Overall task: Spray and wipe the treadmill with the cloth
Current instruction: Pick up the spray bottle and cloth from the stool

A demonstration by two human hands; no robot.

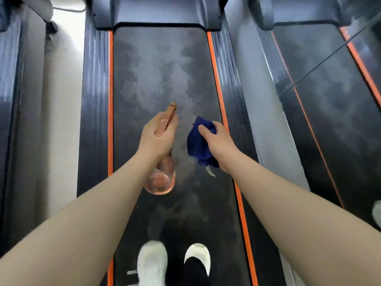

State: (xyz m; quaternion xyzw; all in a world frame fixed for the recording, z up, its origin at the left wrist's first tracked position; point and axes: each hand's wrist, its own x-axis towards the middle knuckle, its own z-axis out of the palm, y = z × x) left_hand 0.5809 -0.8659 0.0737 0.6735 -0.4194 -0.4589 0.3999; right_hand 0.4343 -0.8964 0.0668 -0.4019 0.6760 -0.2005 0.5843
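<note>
Dark treadmill belt (156, 65) fills the middle of the view, running from six o'clock up to twelve, edged by orange stripes and ribbed side rails, with pale misty patches spread over its upper half. At its far end, twelve o'clock, sits the grey motor cover (158, 13). A second treadmill (329, 96) lies alongside at three o'clock. Near the centre, the left hand (157, 139) grips a pinkish translucent spray bottle (160, 178), fingers curled round its neck, nozzle pointing toward twelve and the round base toward six, held above the belt. Just beside it at about three o'clock, the right hand (218, 141) clutches a bunched blue cloth (201, 143), also over the belt. Two white shoes (152, 263) stand on the belt at six o'clock.
</note>
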